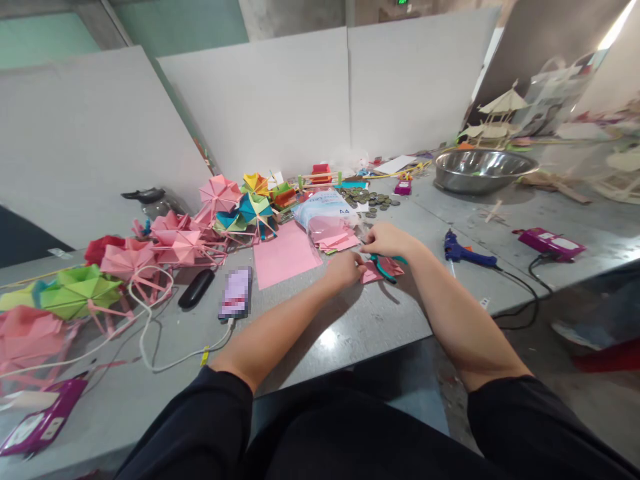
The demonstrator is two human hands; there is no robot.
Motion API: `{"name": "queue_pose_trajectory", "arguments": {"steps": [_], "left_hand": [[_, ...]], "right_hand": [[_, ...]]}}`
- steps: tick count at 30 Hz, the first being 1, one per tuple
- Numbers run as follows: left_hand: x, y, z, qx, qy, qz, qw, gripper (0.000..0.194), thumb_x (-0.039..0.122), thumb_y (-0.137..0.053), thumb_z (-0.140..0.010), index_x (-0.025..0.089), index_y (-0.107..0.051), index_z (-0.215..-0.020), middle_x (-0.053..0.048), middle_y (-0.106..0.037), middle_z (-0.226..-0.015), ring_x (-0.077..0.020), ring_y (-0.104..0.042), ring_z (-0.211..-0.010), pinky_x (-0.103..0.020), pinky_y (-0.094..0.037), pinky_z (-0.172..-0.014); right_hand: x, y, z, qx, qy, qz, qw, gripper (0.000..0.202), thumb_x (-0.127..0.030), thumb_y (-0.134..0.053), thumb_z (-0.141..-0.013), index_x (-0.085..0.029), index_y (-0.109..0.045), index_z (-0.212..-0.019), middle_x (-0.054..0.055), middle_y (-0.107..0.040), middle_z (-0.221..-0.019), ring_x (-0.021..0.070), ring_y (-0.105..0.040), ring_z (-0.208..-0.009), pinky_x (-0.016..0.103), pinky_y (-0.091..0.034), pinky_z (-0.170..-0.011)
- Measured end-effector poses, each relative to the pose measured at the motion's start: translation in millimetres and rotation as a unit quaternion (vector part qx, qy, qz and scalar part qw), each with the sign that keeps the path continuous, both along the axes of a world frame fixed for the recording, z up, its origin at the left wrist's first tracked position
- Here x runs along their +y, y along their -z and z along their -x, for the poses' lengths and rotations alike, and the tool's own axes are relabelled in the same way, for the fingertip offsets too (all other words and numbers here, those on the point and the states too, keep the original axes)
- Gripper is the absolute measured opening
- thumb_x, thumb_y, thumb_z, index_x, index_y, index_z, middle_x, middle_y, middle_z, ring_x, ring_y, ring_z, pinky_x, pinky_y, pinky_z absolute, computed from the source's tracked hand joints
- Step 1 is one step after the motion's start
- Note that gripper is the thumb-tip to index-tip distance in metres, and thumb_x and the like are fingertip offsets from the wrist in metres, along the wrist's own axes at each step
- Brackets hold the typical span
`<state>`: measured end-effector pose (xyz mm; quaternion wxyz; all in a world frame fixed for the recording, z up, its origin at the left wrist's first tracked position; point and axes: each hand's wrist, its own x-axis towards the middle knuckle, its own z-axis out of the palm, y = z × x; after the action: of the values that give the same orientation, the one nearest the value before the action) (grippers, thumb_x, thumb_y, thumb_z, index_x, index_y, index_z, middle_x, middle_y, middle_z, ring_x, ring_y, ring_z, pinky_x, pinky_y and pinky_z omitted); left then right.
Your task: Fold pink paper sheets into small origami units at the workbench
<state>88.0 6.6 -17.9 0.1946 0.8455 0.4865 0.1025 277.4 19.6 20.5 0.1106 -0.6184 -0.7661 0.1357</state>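
Note:
My left hand [344, 269] is low over the table, its fingertips pinched together. Just across from it, my right hand [389, 240] has its fingers curled and closed. Whatever lies between the fingers of each hand is too small or too hidden to make out. Pliers with teal and black handles [384, 268] lie right beside both hands, on top of small cut pink paper pieces [373, 272]. Behind my hands are more stacked pink paper pieces [336, 240], in front of a clear plastic A4 copy-paper bag [325, 212].
A pink sheet [285, 257], a phone on a white cable [235, 293] and folded paper umbrellas [175, 240] are at left. Coins [370, 200] lie behind the bag. To the right are a blue glue gun [467, 252], a purple box [549, 243] and a metal bowl [480, 175].

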Motion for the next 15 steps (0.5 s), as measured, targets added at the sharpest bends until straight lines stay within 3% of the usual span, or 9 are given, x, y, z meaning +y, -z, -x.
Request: {"name": "queue_pose_trajectory", "arguments": {"steps": [5, 10, 15], "left_hand": [[-1.8, 3.6, 2.4, 0.012, 0.007, -0.022, 1.000, 0.027, 0.034, -0.066, -0.104, 0.021, -0.086, -0.116, -0.012, -0.086, -0.114, -0.0279, -0.078, -0.112, -0.035, -0.057, -0.100], [-5.5, 2.0, 8.0, 0.038, 0.015, -0.028, 0.999, 0.028, 0.035, -0.062, -0.105, 0.021, -0.085, -0.116, -0.012, -0.085, -0.117, -0.0272, -0.078, -0.114, -0.033, -0.057, -0.100], [-29.1, -11.4, 54.0, 0.083, -0.013, -0.042, 0.996, 0.035, 0.035, -0.055, -0.109, 0.023, -0.076, -0.134, -0.014, -0.083, -0.124, -0.0284, -0.077, -0.117, -0.036, -0.056, -0.099]], "right_hand": [[7.0, 12.9, 11.5, -0.065, 0.028, 0.060, 0.996, 0.029, -0.041, -0.075, -0.086, -0.019, -0.074, -0.067, 0.008, -0.066, -0.062, 0.0232, -0.064, -0.067, 0.034, -0.039, -0.063], [6.1, 14.4, 15.6, -0.098, 0.038, 0.086, 0.991, 0.024, -0.040, -0.079, -0.086, -0.016, -0.081, -0.082, 0.012, -0.076, -0.073, 0.0256, -0.072, -0.076, 0.033, -0.043, -0.065], [-1.6, 10.7, 14.5, -0.107, 0.050, 0.082, 0.990, 0.032, -0.049, -0.079, -0.089, -0.019, -0.078, -0.080, 0.010, -0.074, -0.070, 0.0253, -0.071, -0.074, 0.033, -0.042, -0.064]]}}
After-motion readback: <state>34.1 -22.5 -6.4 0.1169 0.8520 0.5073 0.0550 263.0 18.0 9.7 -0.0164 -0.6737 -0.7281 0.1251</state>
